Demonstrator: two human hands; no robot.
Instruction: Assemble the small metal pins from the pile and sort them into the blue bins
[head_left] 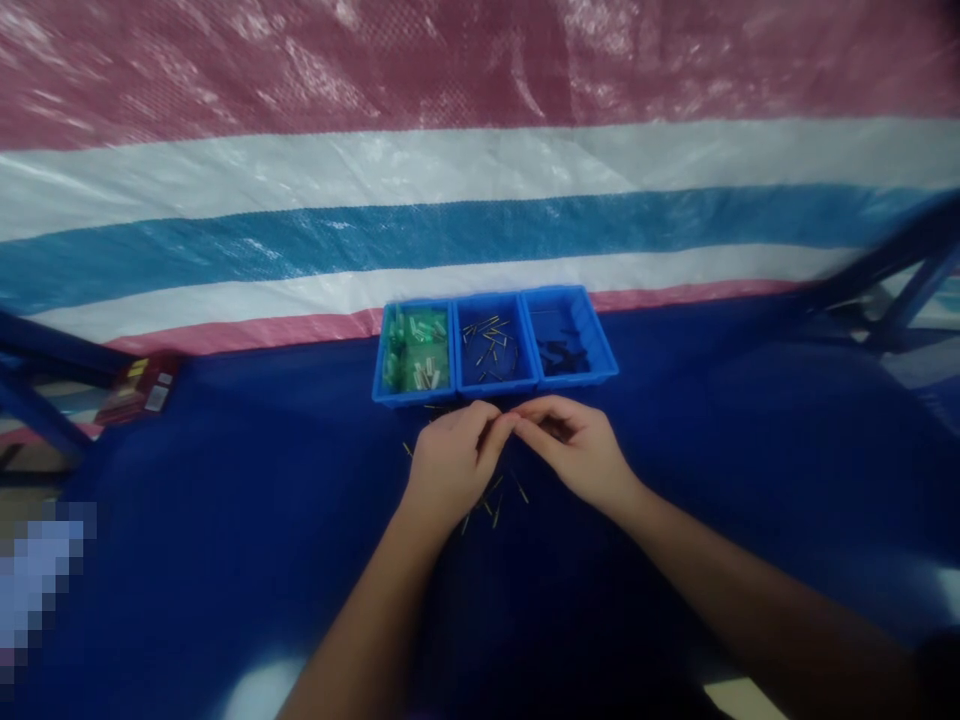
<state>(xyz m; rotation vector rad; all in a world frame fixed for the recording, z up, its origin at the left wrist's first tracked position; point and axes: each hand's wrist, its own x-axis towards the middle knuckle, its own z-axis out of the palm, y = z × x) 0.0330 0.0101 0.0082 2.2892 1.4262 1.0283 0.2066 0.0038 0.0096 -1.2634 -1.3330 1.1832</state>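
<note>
My left hand (455, 455) and my right hand (581, 447) meet fingertip to fingertip over the blue table, just in front of the bins. Both are closed in a pinch. Whatever lies between the fingertips is hidden or too small to make out. Several thin, pen-refill-like pieces with brassy ends (496, 505) lie loose on the table below and beside my left hand. Similar thin pieces (491, 335) lie in the middle blue bin (499, 388). The left blue bin (414, 398) holds green and clear short pieces (425, 373). Dark pieces (562, 355) sit in the right blue bin (600, 350).
The dark blue table (262, 500) stretches to both sides. A red-brown box (141, 388) stands at its left edge. Behind the bins hangs a striped plastic sheet (480, 235). Blue frame bars (885, 255) rise at the right and left.
</note>
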